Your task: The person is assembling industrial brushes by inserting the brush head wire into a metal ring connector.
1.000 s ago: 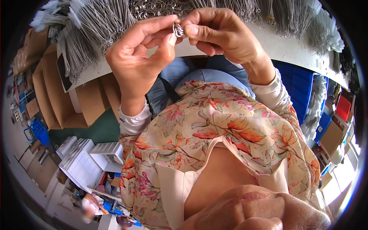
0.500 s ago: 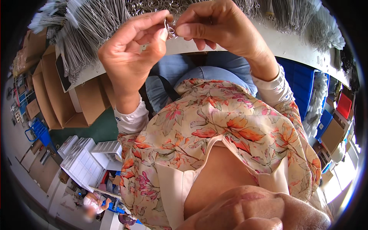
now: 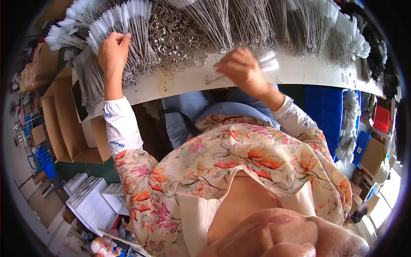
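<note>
Long thin wire-stemmed brushes with white bristle ends (image 3: 139, 36) lie heaped at the left of the table. Over this heap my left hand (image 3: 113, 51) reaches in, its thumb and fingers pinched at the bristle end of one brush. My right hand (image 3: 245, 70) hovers near the table's front edge, fingers curled and smeared by motion. Beneath or behind it, a few brushes with white heads (image 3: 269, 62) and stems pointing left show on both sides. Whether it grips them is unclear. Between the hands lies a pile of loose metal split rings (image 3: 175, 40).
More bundles of wire brushes (image 3: 252, 23) line the back and right of the white table (image 3: 180, 82). Cardboard boxes (image 3: 64, 124) stand at the left, and a blue crate (image 3: 323, 109) at the right. Another person (image 3: 102, 247) is at the lower left.
My hands were together, holding a small metal ring in front of me; now they are apart. The left has moved onto the brush heap, the right down and rightward by the table edge.
</note>
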Motion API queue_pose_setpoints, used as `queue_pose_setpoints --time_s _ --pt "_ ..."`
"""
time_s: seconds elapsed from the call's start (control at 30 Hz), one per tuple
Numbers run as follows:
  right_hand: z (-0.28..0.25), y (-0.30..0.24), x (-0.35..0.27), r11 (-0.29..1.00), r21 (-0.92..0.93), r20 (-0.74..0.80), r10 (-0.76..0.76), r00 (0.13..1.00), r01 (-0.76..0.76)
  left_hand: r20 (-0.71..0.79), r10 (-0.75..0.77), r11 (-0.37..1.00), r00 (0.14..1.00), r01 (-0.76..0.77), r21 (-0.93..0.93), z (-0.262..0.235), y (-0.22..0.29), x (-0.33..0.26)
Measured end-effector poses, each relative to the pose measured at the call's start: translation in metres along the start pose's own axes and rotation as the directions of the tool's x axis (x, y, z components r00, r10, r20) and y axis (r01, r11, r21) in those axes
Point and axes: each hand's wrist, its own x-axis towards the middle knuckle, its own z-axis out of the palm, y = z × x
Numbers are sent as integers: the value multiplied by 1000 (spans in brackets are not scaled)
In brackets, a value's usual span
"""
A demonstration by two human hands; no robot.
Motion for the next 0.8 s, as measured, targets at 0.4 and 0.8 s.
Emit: queue_pose_setpoints --time_s 0.4,0.8 --pt "-2 61 130 858 -247 157 495 855 -451 -258 -204 504 944 -125 -854 -67 -25 -10" --pt "-112 90 101 534 753 -222 755 617 -384 94 -186 973 978 196 -119 -2 -234 0"
